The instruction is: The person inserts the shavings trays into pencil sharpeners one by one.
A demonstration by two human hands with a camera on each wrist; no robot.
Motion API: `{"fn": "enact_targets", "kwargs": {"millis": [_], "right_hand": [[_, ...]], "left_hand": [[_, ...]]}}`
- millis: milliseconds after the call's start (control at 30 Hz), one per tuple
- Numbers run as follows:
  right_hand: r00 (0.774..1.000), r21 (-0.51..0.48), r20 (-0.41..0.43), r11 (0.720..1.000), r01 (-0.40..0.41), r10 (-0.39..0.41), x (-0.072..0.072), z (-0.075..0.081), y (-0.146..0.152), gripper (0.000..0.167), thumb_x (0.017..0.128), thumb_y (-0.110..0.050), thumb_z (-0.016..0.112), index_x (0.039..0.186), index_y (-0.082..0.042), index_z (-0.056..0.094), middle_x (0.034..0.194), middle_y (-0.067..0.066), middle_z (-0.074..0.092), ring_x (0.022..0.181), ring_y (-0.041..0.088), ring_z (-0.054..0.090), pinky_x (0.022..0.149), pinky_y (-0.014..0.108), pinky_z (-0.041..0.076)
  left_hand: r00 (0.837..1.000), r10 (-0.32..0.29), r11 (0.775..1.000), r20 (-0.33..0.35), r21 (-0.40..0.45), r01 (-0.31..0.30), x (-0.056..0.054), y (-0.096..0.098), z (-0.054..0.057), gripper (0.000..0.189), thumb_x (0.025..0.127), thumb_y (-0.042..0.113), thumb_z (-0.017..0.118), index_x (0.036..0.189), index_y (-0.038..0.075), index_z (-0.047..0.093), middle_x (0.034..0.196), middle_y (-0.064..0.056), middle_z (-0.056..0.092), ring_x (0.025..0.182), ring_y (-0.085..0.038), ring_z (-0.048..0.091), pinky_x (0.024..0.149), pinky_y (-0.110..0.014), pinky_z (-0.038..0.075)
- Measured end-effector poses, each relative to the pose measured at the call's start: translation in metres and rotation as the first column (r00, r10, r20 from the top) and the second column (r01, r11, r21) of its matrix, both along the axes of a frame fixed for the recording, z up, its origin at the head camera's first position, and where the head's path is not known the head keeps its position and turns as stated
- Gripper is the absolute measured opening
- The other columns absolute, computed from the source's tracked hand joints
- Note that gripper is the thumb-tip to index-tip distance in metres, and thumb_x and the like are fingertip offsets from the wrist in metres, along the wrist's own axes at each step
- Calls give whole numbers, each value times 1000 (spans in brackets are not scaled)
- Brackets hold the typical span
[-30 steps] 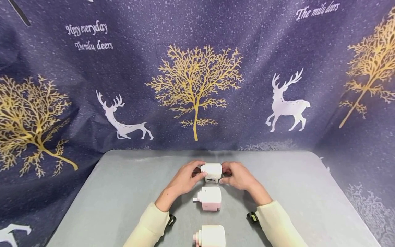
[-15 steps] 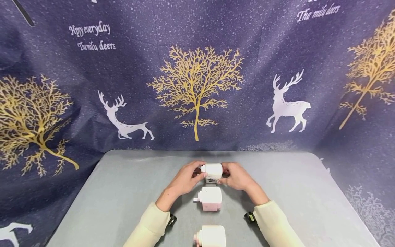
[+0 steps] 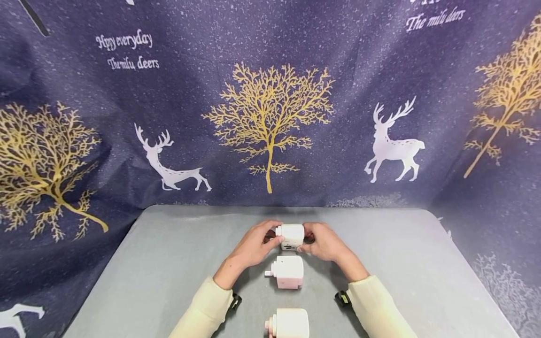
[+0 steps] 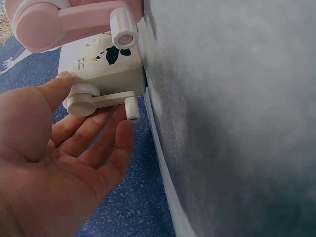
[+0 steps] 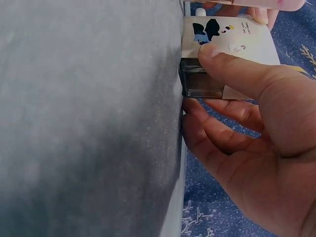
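A white pencil sharpener (image 3: 292, 231) stands at the far middle of the table, between both hands. My left hand (image 3: 252, 245) grips its crank side. In the left wrist view, the thumb touches the edge above the crank (image 4: 112, 100), with several fingers curled behind and below. On the opposite side my right hand (image 3: 324, 241) pinches the sharpener. In the right wrist view, its thumb presses the printed front face by a dark see-through drawer (image 5: 201, 81), while other fingers sit behind. A pink-and-white pencil sharpener (image 3: 289, 272) stands just in front, apart from both hands.
Another white sharpener with a pinkish crank (image 3: 291, 324) stands nearest the person, cut off by the lower frame edge. The grey table (image 3: 177, 272) reaches back to a dark blue cloth (image 3: 270, 28) printed with trees and deer.
My right hand has shifted slightly left, its thumb now lying farther over the sharpener's front. The left hand and all the sharpeners have stayed nearly in place.
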State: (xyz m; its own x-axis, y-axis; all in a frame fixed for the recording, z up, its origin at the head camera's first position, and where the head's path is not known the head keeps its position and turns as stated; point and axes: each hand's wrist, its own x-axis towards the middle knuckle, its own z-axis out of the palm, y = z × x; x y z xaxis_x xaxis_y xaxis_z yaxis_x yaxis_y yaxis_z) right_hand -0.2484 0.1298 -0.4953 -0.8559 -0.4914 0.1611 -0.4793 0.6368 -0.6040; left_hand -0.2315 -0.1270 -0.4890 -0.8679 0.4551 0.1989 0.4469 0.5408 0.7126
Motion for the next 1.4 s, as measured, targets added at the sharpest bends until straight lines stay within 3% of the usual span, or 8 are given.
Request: {"fn": "enact_targets", "kwargs": {"millis": [733,933,1200,1400], "right_hand": [[1000,-20,25,1000,7,-6,3,-4,-1,29,80,-16,93,99,-11,71,88,-5,74,77,8,67,75,32,60],[1000,-3,2,1000,-4,4,5,-4,-2,33,82,-16,92,104,-9,69,90,-2,72,80,13,67,74,31,59],[1000,-20,-12,1000,2,-3,5,-3,1,31,81,-15,92,100,-10,68,92,4,73,83,20,69,78,36,60],[1000,-73,-3,997,-17,17,8,-2,6,25,84,-13,88,99,-7,70,96,12,74,87,27,72,82,42,63]], "left_hand": [[1000,9,1000,-8,-18,-10,1,-1,-1,43,106,27,68,144,8,62,134,-6,68,110,-17,69,94,-36,60],[1000,18,999,6,-29,-18,2,-2,0,44,106,28,68,145,10,62,136,-5,67,112,-17,68,97,-38,60],[999,7,1000,-37,-24,-8,3,-1,2,45,106,27,68,145,6,61,137,-7,67,111,-20,69,96,-42,59],[1000,27,999,2,-20,-27,3,-4,3,49,106,32,67,149,8,58,142,-8,65,116,-21,69,100,-42,58]]}}
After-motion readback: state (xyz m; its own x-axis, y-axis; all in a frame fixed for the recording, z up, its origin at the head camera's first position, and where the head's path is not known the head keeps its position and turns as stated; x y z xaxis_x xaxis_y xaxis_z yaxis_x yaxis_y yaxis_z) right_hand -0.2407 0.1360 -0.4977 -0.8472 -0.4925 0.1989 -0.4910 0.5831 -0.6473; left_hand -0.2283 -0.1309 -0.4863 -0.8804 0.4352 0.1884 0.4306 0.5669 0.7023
